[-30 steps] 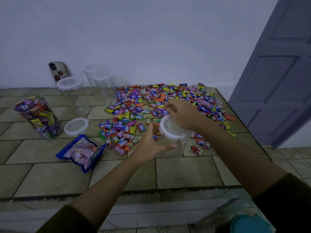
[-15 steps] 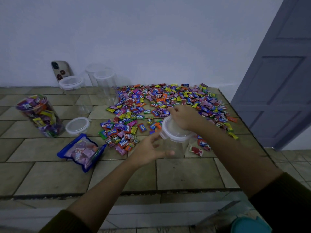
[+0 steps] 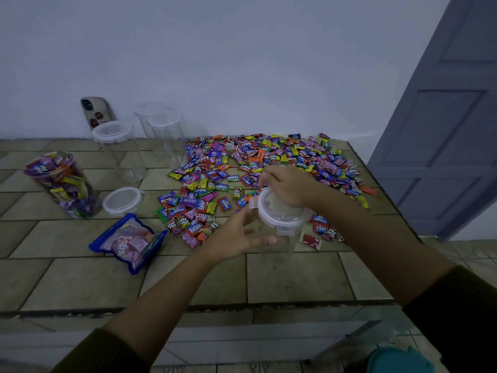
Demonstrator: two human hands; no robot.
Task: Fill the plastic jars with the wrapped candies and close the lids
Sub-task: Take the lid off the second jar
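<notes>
Unclipping lid (image 3: pixel 279 221) from empty jar (image 3: pixel 285 241), right hand (image 3: pixel 289 188) grip clamped on it, left hand (image 3: pixel 233 235) grip slack alongside; next, lift clear, scoop candies (image 3: pixel 255 154).

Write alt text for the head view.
A right hand grips the lid of an empty clear jar on a tiled table; the left hand rests against its side. Wrapped candies lie spread behind, a filled jar at left.

a phone (image 3: pixel 98 112) leans against the wall (image 3: pixel 242 63), grey door (image 3: pixel 443 130) right.

Left hand (image 3: pixel 236 235) cupped open (fingers spread); right hand (image 3: pixel 289 185) curled, palm down.
</notes>
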